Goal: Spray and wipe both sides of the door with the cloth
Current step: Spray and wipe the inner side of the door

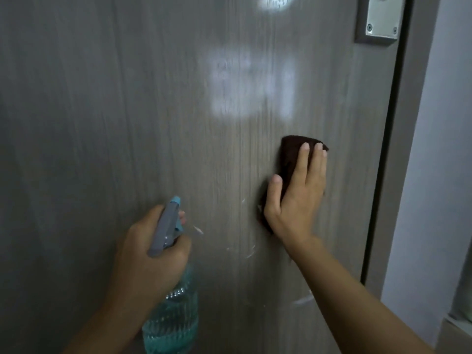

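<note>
Pressing one cloth (pixel 290 159) flat-fingered, right hand (pixel 296 198); left hand (pixel 150 249) grips one bottle (pixel 171 310)

Indoor doorway, likely a home or flat. Grey wood-grain laminate door (pixel 127 123), shut in a matching frame (pixel 406 175). Metal lock plate (pixel 381 17) with screws at top right. Plain pale painted wall (pixel 439 149) beside.

Dim light. Grey door frame (pixel 408 159) runs vertically at right; plain pale bluish-white wall (pixel 439 149) beyond it. Pale ledge (pixel 457 328) at lower right corner.
</note>
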### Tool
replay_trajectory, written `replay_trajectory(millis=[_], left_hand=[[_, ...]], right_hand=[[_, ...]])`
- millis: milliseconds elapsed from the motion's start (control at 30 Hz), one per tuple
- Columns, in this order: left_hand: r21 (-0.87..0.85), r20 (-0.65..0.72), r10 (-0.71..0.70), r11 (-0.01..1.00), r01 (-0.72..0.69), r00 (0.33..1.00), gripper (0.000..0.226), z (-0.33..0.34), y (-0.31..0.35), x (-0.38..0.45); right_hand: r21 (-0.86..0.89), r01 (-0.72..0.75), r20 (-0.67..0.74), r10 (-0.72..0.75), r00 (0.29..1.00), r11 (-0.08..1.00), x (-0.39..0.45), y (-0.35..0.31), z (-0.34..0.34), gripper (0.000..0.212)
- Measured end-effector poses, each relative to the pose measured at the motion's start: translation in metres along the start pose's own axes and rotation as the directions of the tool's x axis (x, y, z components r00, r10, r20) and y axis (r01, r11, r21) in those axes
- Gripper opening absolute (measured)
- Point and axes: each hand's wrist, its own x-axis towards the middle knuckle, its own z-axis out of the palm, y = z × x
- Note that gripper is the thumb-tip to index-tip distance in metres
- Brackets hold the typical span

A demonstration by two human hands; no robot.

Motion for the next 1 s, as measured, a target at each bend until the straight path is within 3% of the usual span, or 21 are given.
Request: replay_trajectory(millis=[167,333,500,567,633,767,900,1000], left_hand=[[-0.019,-0.028,-0.001,1.0,0.0,1.0,0.032,-0.018,-0.005,0.005],[-0.02,-0.065,0.009,1.0,-0.01,0.998,0.032,-0.04,-0.006,0.005],[0.036,-0.106,0.044,0.999,-0.041,0.993,0.028,-0.06,-0.006,0.009],[0.061,-0.139,0.064,0.997,-0.056,0.988,0.028,-0.064,-0.011,0.011],[0.06,-0.157,0.079,0.996,-0.07,0.984,0.026,-0.065,-0.016,0.012],[0.058,-0.147,0.081,0.996,-0.073,0.986,0.029,-0.064,-0.02,0.012],[0.03,-0.095,0.053,0.998,-0.05,0.994,0.028,-0.055,-0.019,0.012],[0.005,-0.068,0.056,0.998,-0.055,0.996,0.022,-0.047,-0.021,0.01]], right_hand=[[-0.015,0.173,0.129,-0.17,0.977,0.985,-0.02,-0.064,0.023,0.065],[0.043,0.467,0.311,-0.456,0.834,0.883,-0.088,-0.105,0.043,0.065],[0.039,0.63,0.309,-0.609,0.731,0.776,-0.129,-0.103,0.056,0.07],[0.035,0.651,0.29,-0.631,0.72,0.758,-0.115,-0.096,0.051,0.073],[0.034,0.572,0.262,-0.559,0.787,0.82,-0.087,-0.085,0.043,0.074],[-0.016,0.279,0.161,-0.273,0.949,0.96,-0.031,-0.047,0.024,0.062],[-0.046,0.049,0.062,-0.046,0.997,0.998,-0.013,-0.024,0.012,0.066],[-0.057,-0.037,-0.004,0.037,0.999,0.998,-0.018,-0.034,0.018,0.067]])
